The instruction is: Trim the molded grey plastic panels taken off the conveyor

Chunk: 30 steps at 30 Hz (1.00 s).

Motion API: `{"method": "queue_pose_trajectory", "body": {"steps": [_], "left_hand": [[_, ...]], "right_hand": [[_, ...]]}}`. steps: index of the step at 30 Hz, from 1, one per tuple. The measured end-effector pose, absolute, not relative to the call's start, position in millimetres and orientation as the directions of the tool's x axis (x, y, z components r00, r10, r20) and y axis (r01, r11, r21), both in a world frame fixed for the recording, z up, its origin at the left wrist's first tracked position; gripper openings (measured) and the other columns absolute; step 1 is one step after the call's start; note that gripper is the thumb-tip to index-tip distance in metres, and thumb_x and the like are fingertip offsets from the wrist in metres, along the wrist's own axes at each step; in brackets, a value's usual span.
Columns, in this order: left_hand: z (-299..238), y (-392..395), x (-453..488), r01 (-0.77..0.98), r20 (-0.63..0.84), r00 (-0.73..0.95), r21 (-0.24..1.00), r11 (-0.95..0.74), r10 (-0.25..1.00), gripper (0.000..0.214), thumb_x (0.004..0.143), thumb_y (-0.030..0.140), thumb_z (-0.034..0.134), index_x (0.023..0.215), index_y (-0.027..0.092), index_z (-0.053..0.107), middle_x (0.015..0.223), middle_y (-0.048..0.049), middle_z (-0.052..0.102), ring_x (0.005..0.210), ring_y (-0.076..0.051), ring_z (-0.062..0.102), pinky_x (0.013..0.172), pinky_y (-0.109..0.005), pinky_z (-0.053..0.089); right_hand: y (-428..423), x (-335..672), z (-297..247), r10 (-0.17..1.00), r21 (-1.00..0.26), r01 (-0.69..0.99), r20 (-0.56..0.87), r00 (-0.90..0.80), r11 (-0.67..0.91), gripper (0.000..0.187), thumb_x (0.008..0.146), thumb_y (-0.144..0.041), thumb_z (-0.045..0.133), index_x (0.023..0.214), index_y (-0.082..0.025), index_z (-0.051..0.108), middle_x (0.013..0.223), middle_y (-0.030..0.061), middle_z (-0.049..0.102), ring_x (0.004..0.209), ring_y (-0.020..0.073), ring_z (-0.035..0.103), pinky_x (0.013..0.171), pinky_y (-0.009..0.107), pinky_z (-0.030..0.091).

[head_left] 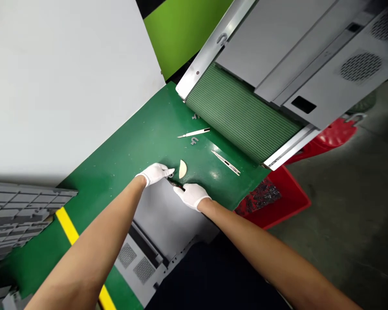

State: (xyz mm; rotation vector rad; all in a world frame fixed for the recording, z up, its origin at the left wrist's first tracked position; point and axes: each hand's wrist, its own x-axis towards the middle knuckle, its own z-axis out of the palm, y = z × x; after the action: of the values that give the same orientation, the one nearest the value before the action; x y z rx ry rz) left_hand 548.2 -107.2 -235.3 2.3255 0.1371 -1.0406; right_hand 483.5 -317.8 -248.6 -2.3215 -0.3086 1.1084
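My left hand (155, 173), in a white glove, is closed in a pinch on a small grey piece (171, 175), mostly hidden by the fingers. Close on its right, my gloved right hand (193, 195) is wrapped round small pliers (177, 185) with dark jaws and a bit of red at the handle. The jaws point toward the pinched piece; whether they touch it I cannot tell. Under both hands lies a large grey plastic panel (171, 219), its near side against my body. Just beyond the fingers rests a cream half-round piece (183, 169).
On the green table (139, 142) lie a white-handled knife (194, 133), white tweezers (225, 162) and a small grey hook-shaped part (194, 141). A ribbed green conveyor belt (242, 114) stands behind. Grey panels (26, 211) are stacked left; a red bin (287, 193) with scraps sits right.
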Motion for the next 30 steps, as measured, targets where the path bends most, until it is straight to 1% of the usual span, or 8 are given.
{"method": "queue_pose_trajectory", "body": {"steps": [5,10,17,21,25,30], "left_hand": [[-229.3,-101.0,545.5,0.357,-0.698,0.704,0.508,-0.784,-0.132,0.051,0.075,0.067,0.058,0.082,0.02,0.077,0.078,-0.0031,0.073,0.071,-0.018,0.058,0.069,-0.029,0.044],[-230.2,-96.0,543.4,0.382,-0.704,0.701,0.506,-0.774,-0.114,0.05,0.075,0.067,0.059,0.081,0.02,0.076,0.077,-0.003,0.073,0.067,-0.017,0.056,0.065,-0.029,0.042],[-227.9,-98.0,544.1,0.423,-0.721,0.687,0.498,-0.757,-0.091,0.052,0.075,0.069,0.059,0.079,0.02,0.075,0.077,-0.0028,0.073,0.069,-0.017,0.058,0.067,-0.029,0.044],[-228.3,-98.0,543.9,0.432,-0.726,0.683,0.495,-0.754,-0.085,0.05,0.075,0.068,0.06,0.078,0.02,0.075,0.076,-0.0023,0.073,0.069,-0.017,0.058,0.066,-0.029,0.044],[-229.1,-98.8,543.3,0.439,-0.72,0.69,0.504,-0.744,-0.081,0.052,0.074,0.069,0.06,0.078,0.019,0.075,0.076,-0.0035,0.073,0.068,-0.017,0.059,0.066,-0.03,0.045],[-229.6,-99.1,542.7,0.445,-0.704,0.702,0.554,-0.704,-0.11,0.052,0.074,0.068,0.061,0.076,0.018,0.074,0.077,-0.0044,0.074,0.07,-0.018,0.061,0.068,-0.03,0.046]], "right_hand": [[-311.9,482.4,-258.4,0.449,-0.573,0.005,-0.637,0.627,-0.819,0.077,0.092,-0.074,0.017,0.096,-0.018,0.07,0.101,0.0184,0.074,0.097,0.0299,0.069,0.082,0.037,0.047],[-308.5,486.9,-261.3,0.497,-0.601,0.056,-0.601,0.626,-0.797,0.075,0.093,-0.073,0.016,0.092,-0.02,0.069,0.098,0.0161,0.075,0.095,0.029,0.069,0.08,0.036,0.046],[-307.7,496.7,-263.0,0.536,-0.594,0.127,-0.588,0.606,-0.795,0.073,0.094,-0.072,0.019,0.094,-0.018,0.069,0.1,0.0164,0.074,0.096,0.0279,0.069,0.079,0.034,0.045],[-306.2,498.1,-264.8,0.529,-0.587,0.125,-0.592,0.607,-0.8,0.074,0.094,-0.071,0.018,0.095,-0.018,0.069,0.1,0.0164,0.074,0.096,0.0279,0.069,0.081,0.034,0.045],[-301.1,499.6,-263.3,0.525,-0.571,0.142,-0.592,0.611,-0.808,0.073,0.095,-0.07,0.017,0.093,-0.018,0.069,0.096,0.0158,0.074,0.094,0.0292,0.069,0.08,0.036,0.046],[-295.4,499.9,-258.5,0.512,-0.523,0.182,-0.604,0.611,-0.833,0.071,0.097,-0.065,0.018,0.093,-0.016,0.069,0.092,0.0172,0.074,0.092,0.0295,0.07,0.08,0.036,0.047]]}}
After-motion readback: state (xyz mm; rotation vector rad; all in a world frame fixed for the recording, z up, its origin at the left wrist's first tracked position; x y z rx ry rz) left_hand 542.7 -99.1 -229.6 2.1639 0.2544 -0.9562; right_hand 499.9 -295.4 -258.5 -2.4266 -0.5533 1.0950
